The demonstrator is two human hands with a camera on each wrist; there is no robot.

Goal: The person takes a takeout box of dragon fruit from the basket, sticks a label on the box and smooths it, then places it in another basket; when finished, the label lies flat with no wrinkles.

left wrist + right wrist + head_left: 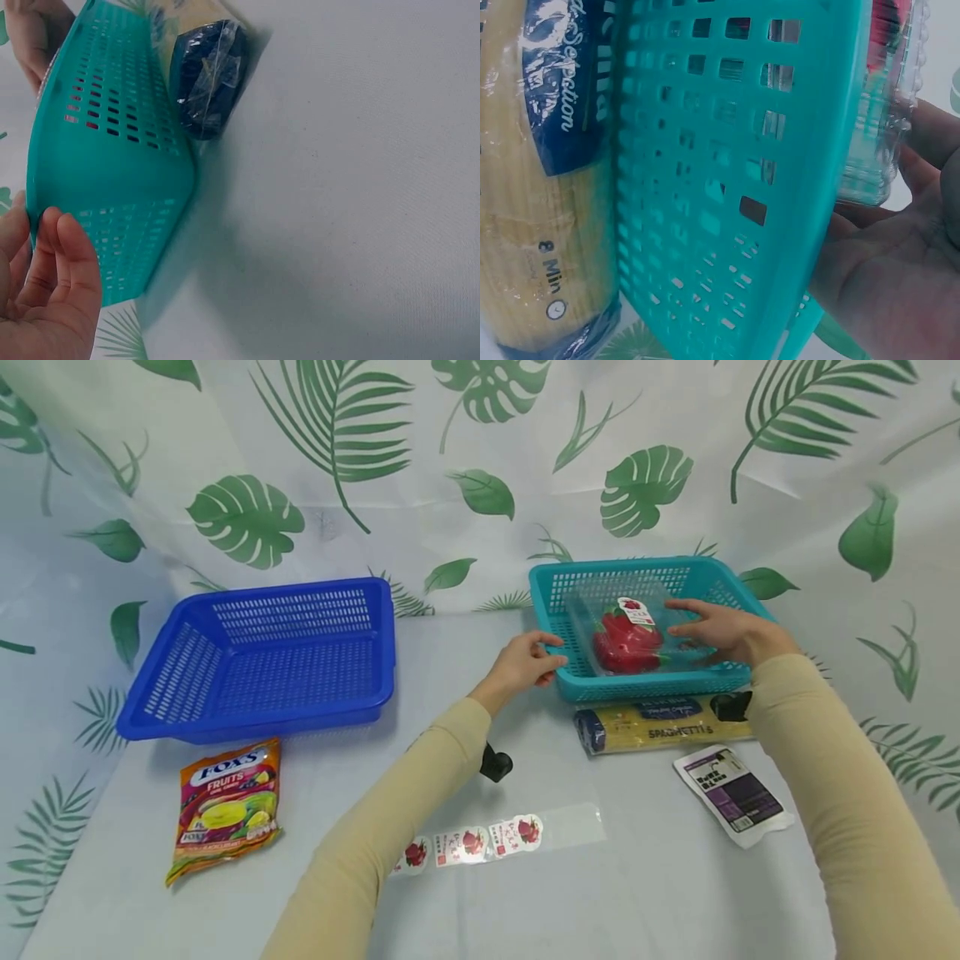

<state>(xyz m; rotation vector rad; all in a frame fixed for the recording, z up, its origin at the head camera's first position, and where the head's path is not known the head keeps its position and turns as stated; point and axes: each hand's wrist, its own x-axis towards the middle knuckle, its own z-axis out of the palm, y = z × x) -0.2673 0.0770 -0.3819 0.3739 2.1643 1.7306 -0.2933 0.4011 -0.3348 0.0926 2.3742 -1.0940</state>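
A teal basket stands at the back right. Inside lies a clear plastic box, its lid bearing a white sticker and a red dragon fruit showing through. My left hand pinches the basket's left rim between thumb and fingers; the left wrist view shows these fingers at the rim. At the right end of the box, my right hand grips its edge with spread, bent fingers. In the right wrist view, part of that hand is hidden behind the basket wall.
Spaghetti lies against the basket's front, with a white-and-purple packet nearer. A strip of dragon fruit stickers lies front centre. At left are a blue basket and a Fox's candy bag. A leaf-patterned curtain hangs behind.
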